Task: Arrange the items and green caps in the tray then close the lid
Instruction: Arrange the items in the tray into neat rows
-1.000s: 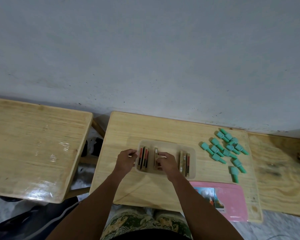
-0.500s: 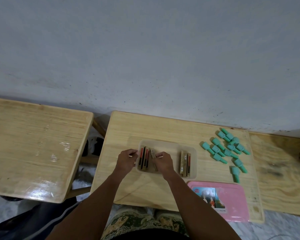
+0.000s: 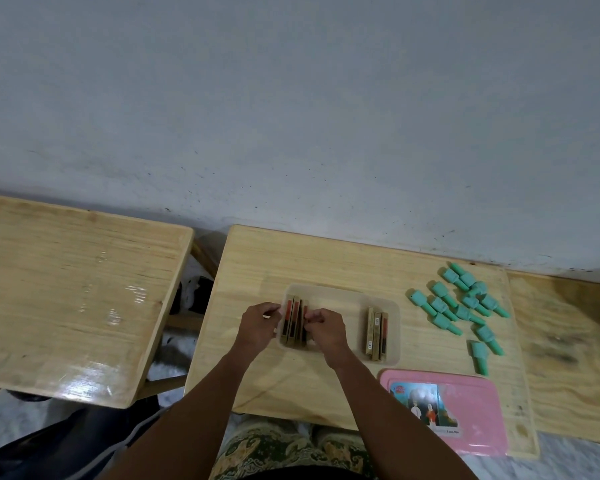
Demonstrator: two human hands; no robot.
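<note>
A shallow clear tray [image 3: 340, 293] lies on the middle wooden table. At its left end stand several slim gold boxes with red and black sides [image 3: 292, 320]. My left hand [image 3: 258, 325] rests against the tray's left edge, fingers curled. My right hand [image 3: 326, 329] is shut on one slim box, pressing it against the right side of that left group. A second group of gold boxes [image 3: 376, 334] lies at the tray's right end. Several green caps [image 3: 465, 308] are scattered on the table to the right of the tray. The pink lid [image 3: 465, 415] lies flat near the front right.
A second wooden table [image 3: 73, 299] stands to the left across a gap. A rougher plywood surface [image 3: 568, 341] adjoins on the right. A grey wall [image 3: 291, 116] runs behind. My patterned trousers [image 3: 274, 452] show below the table's front edge.
My right hand has slid left inside the tray with one slim box, bringing it up against the left group. My left hand has stayed at the tray's left edge.
</note>
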